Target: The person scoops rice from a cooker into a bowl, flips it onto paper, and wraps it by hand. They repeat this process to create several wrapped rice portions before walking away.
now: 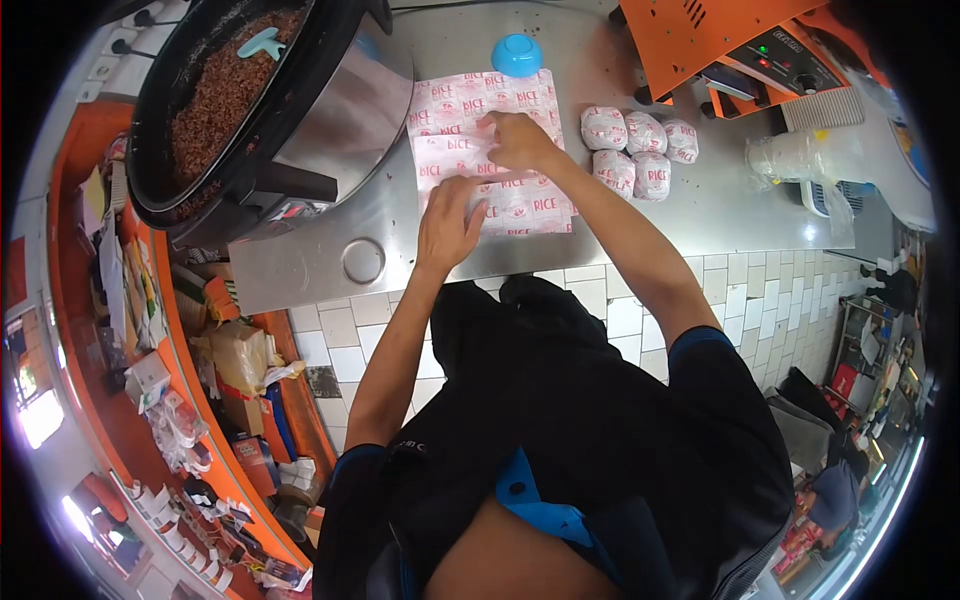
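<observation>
Wrappers [520,205] printed RICE lay in a flat stack on the steel counter [720,215] in the head view, just beside a big cooker pot [330,110] of brown rice. Left hand [448,222] rested flat on the stack's near edge, fingers straight and close together. Right hand [517,140] pressed on the stack's middle with fingers bent; whether they pinched a sheet could not be told. Five wrapped bundles [640,148] sat just right of the stack, a blue bowl [517,55] at its far edge.

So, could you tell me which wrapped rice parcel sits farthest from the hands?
The rightmost parcel of the back row of three, the one nearest the orange machine.
</observation>
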Action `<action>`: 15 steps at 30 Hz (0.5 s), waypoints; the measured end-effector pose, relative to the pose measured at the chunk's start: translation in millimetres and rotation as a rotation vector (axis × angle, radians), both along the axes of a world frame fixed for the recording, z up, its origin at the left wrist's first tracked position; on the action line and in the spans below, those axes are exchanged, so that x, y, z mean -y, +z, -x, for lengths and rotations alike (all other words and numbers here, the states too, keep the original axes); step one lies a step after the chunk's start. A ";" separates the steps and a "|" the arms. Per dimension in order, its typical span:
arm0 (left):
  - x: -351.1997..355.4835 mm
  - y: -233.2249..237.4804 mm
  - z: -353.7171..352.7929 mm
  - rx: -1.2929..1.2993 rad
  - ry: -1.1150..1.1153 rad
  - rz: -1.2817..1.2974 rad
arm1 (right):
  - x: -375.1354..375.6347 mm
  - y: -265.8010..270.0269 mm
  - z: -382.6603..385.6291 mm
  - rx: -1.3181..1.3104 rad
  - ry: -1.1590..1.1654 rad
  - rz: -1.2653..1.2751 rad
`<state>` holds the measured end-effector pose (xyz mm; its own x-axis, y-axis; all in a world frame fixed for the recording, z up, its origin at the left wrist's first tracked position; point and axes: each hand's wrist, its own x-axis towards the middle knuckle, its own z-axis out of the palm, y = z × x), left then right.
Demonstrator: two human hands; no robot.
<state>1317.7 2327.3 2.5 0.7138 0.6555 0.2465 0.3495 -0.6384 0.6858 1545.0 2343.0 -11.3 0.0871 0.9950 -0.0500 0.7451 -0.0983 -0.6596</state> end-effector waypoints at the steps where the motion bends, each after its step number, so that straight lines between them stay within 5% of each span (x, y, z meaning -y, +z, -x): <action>1: 0.2 0.0 -3.6 0.069 0.071 0.012 | 2.8 -1.0 1.1 0.003 0.004 0.004; 3: 2.5 11.4 -12.8 0.144 0.146 0.024 | 11.2 -2.7 4.4 0.135 0.037 -0.081; 5: 8.3 43.1 -17.3 0.107 0.319 -0.316 | 48.5 50.9 40.4 0.316 0.026 0.044; 9: 11.4 39.9 10.8 -0.200 0.236 -0.554 | 134.9 25.1 96.0 0.477 0.072 -0.391; 11: 16.5 21.5 30.1 -0.165 0.358 -0.610 | 147.3 17.0 96.6 0.391 0.063 -0.326; 12: 25.4 20.2 24.5 -0.166 0.349 -0.606 | 154.0 11.4 97.6 0.297 0.051 -0.258; 14: 49.4 20.6 15.3 -0.082 0.112 -0.061 | 170.4 -8.2 93.7 0.308 0.062 -0.253; 15: 44.1 2.7 20.5 -0.067 0.178 -0.036 | 178.4 -19.0 88.8 0.281 0.018 -0.271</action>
<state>1297.2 2283.2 5.3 0.6028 0.7645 0.2285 0.5029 -0.5864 0.6350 1456.2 2164.7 -30.4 0.0418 0.9702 0.2386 0.9006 0.0669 -0.4295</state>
